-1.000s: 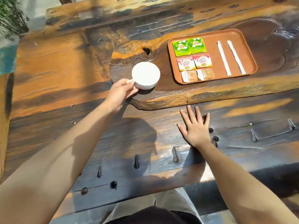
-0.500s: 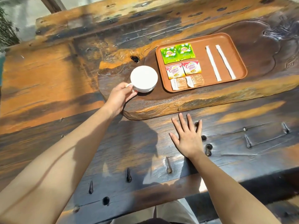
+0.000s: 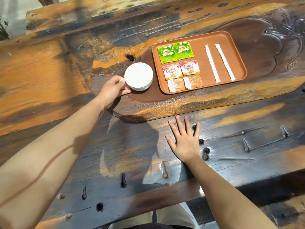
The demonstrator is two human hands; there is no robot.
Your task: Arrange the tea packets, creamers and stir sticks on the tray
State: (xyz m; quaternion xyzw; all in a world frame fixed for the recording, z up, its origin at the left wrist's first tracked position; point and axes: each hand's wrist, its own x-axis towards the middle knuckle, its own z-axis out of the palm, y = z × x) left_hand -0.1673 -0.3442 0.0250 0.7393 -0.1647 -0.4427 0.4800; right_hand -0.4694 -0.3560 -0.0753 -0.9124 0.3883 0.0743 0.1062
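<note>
A person's left hand (image 3: pixel 112 92), reaching in from the lower left of the frame, grips the handle of a white cup (image 3: pixel 138 76) just left of centre, fingers curled around it. The cup stands on a dark carved slab (image 3: pixel 148 98) set on a weathered wooden table (image 3: pixel 49 66) streaked orange and black.

Just right of the cup, apart from it, an orange-brown rectangular tray (image 3: pixel 237 52) lies in the upper centre-right of the frame on the same slab. At the tray's left side, two green tea packets (image 3: pixel 175 51) sit side by side along the far edge. Below them lie two red-and-white creamers (image 3: pixel 181 71) marked "Coffee mate", also side by side. Nearest the tray's front rim are two small tan sachets (image 3: pixel 184 83), their print too small to read. Across a bare strip of tray, on its right half, two white stir sticks (image 3: pixel 218 62) lie roughly parallel and apart, both slanting slightly toward the lower right.

In the lower centre-right of the frame, the right hand (image 3: pixel 184 141) rests palm down on the dark planks, fingers spread and holding nothing, well apart from the tray. Dark iron nails (image 3: pixel 205 152) dot the planks beside it.
</note>
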